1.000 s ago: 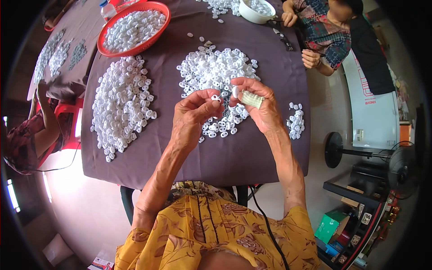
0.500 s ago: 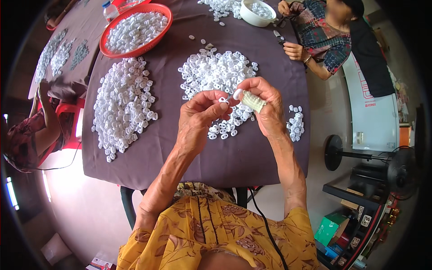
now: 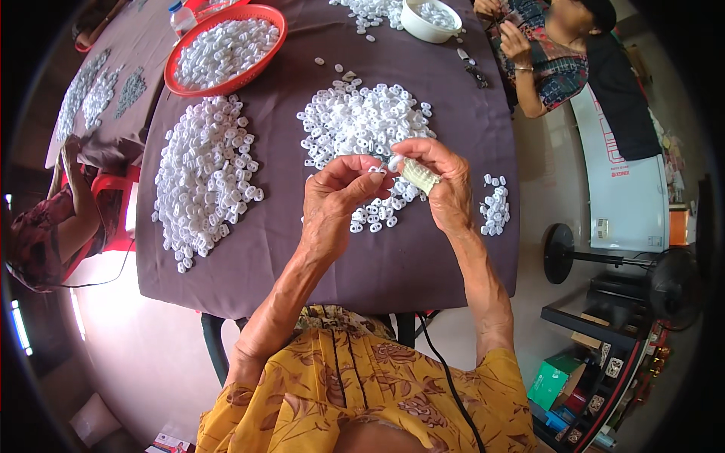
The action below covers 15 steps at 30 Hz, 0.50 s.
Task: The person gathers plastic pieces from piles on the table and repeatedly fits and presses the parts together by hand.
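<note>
My left hand is closed in a pinch on a small white oval plastic piece with holes in it. Facing it, almost touching, my right hand pinches another small white piece between thumb and forefinger. A pale yellow knitted wrap appears to cover the right thumb. Both hands are raised over the near part of a loose heap of white two-holed pieces, and partly hide it.
A larger white heap lies left, a small pile right. Behind stand a red basket, a white bowl and a bottle. A dark-handled tool lies near a co-worker at the far right.
My right hand has dipped slightly, while the left stays nearly in place. The co-worker's hand has risen off the table edge, leaving the dark-handled tool lying there.
</note>
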Each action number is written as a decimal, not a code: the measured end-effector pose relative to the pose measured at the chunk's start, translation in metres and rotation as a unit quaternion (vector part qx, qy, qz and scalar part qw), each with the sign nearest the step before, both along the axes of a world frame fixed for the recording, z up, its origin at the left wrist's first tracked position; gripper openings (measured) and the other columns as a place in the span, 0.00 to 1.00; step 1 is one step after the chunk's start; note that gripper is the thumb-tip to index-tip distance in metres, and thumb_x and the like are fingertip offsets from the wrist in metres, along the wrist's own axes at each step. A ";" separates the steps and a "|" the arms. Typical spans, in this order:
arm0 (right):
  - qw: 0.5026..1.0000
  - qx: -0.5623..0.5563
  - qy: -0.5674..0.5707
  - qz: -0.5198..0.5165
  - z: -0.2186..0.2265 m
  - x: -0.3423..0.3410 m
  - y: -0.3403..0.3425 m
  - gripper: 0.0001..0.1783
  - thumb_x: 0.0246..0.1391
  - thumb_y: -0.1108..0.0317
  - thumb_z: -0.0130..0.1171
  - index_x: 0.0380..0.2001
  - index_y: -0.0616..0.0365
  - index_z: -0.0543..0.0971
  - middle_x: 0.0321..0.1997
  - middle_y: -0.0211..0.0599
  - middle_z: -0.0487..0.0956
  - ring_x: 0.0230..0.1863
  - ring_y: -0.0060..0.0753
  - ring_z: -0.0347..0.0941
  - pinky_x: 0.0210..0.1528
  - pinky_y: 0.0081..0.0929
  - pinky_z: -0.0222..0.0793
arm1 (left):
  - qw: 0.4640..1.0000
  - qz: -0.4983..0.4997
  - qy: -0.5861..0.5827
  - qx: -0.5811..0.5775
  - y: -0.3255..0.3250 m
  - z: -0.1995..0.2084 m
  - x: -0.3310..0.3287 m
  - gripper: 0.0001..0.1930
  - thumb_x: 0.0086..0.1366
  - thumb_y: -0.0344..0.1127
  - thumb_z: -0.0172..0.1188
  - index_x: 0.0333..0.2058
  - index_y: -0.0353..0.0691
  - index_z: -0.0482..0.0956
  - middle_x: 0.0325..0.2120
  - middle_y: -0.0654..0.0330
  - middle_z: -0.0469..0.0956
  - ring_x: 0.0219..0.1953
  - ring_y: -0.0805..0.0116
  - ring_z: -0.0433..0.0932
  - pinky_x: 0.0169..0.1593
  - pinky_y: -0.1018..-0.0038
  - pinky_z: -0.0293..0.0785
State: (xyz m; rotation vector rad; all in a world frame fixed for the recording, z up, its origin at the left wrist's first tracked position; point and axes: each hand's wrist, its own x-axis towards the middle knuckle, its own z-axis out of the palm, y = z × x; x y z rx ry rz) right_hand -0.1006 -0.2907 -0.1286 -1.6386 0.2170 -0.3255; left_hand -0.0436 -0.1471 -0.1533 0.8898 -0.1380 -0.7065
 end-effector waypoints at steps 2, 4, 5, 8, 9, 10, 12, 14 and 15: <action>0.999 -0.032 0.011 0.002 0.002 -0.001 0.000 0.06 0.46 0.79 0.54 0.30 0.63 0.75 0.30 0.30 0.76 0.32 0.17 0.72 0.38 0.15 0.67 | 1.000 -0.012 -0.008 -0.001 0.001 -0.003 0.001 0.04 0.57 0.25 0.55 0.32 0.33 0.73 0.29 0.58 0.76 0.31 0.71 0.76 0.38 0.74 0.74; 0.997 -0.073 0.034 0.011 0.002 -0.003 -0.001 0.06 0.46 0.80 0.54 0.31 0.64 0.75 0.29 0.29 0.76 0.32 0.17 0.72 0.37 0.15 0.68 | 1.000 -0.007 -0.005 0.000 0.001 -0.003 0.002 0.04 0.57 0.25 0.55 0.32 0.33 0.73 0.29 0.58 0.76 0.31 0.71 0.76 0.38 0.74 0.74; 0.997 -0.074 0.034 0.010 0.002 -0.004 -0.002 0.06 0.46 0.80 0.54 0.31 0.64 0.75 0.29 0.29 0.76 0.32 0.17 0.72 0.37 0.15 0.68 | 1.000 -0.004 -0.002 0.000 0.001 -0.002 0.002 0.05 0.57 0.26 0.56 0.33 0.33 0.74 0.29 0.59 0.76 0.31 0.71 0.76 0.38 0.74 0.74; 0.995 -0.089 0.033 0.026 -0.001 -0.004 -0.004 0.06 0.46 0.80 0.54 0.31 0.64 0.75 0.28 0.30 0.76 0.31 0.18 0.72 0.36 0.15 0.68 | 1.000 0.003 -0.002 0.005 0.001 -0.001 0.002 0.06 0.56 0.26 0.56 0.33 0.33 0.74 0.28 0.59 0.76 0.30 0.71 0.76 0.37 0.74 0.74; 0.998 -0.042 0.035 0.024 0.000 -0.004 -0.003 0.06 0.46 0.79 0.54 0.31 0.64 0.76 0.28 0.31 0.76 0.30 0.19 0.72 0.36 0.16 0.68 | 1.000 0.004 -0.003 0.006 0.001 -0.002 0.002 0.06 0.56 0.26 0.56 0.33 0.33 0.74 0.28 0.59 0.76 0.30 0.71 0.76 0.37 0.74 0.74; 0.999 0.005 0.038 0.022 0.002 -0.003 -0.002 0.06 0.46 0.79 0.54 0.31 0.64 0.76 0.28 0.31 0.76 0.30 0.20 0.73 0.36 0.17 0.68 | 1.000 0.006 -0.004 0.010 0.001 -0.003 0.002 0.07 0.56 0.27 0.58 0.33 0.33 0.75 0.26 0.60 0.76 0.28 0.73 0.75 0.35 0.76 0.73; 0.999 0.035 0.016 0.012 0.005 -0.001 -0.003 0.06 0.46 0.78 0.54 0.31 0.64 0.76 0.27 0.32 0.76 0.30 0.21 0.73 0.36 0.18 0.68 | 1.000 0.003 -0.003 0.012 0.000 -0.003 0.000 0.08 0.55 0.29 0.59 0.34 0.34 0.76 0.25 0.61 0.77 0.26 0.74 0.75 0.34 0.79 0.72; 0.997 0.070 -0.017 0.002 0.006 0.002 -0.003 0.07 0.46 0.78 0.53 0.31 0.65 0.76 0.27 0.33 0.76 0.29 0.24 0.73 0.37 0.21 0.67 | 1.000 0.005 0.000 0.022 0.000 -0.001 -0.001 0.08 0.54 0.29 0.60 0.34 0.34 0.76 0.24 0.62 0.76 0.26 0.75 0.74 0.33 0.79 0.72; 0.997 0.070 -0.017 0.001 0.006 0.002 -0.002 0.07 0.46 0.78 0.53 0.31 0.65 0.76 0.27 0.33 0.76 0.29 0.24 0.73 0.37 0.21 0.67 | 1.000 0.004 0.000 0.022 0.000 -0.001 -0.001 0.08 0.54 0.29 0.60 0.34 0.34 0.76 0.24 0.62 0.76 0.26 0.75 0.74 0.33 0.79 0.72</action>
